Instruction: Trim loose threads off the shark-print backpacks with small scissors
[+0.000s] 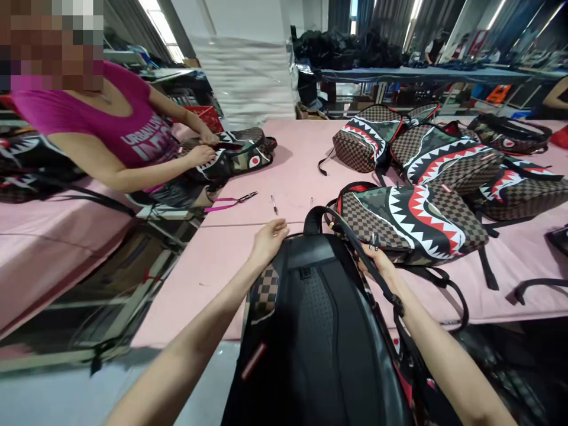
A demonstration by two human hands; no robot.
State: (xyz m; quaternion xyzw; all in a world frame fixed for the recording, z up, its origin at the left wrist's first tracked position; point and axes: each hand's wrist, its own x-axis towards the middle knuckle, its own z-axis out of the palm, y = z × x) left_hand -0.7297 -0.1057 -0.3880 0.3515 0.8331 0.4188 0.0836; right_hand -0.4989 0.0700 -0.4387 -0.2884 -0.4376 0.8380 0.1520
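A black backpack with a checkered side panel stands upright in front of me, its padded back facing me and its top handle at the table's edge. My left hand is at the upper left edge, fingers bent together against the bag. At the upper right edge, behind a black shoulder strap, my right hand grips the bag's side; the strap partly hides it. A small silvery piece shows at the right fingers, too small to name. The bag's front is hidden from me.
Several shark-mouth backpacks lie on the pink table at right, straps trailing. Pink-handled pliers and a pen lie beyond my left hand. Across at left, a person in a magenta shirt handles another backpack.
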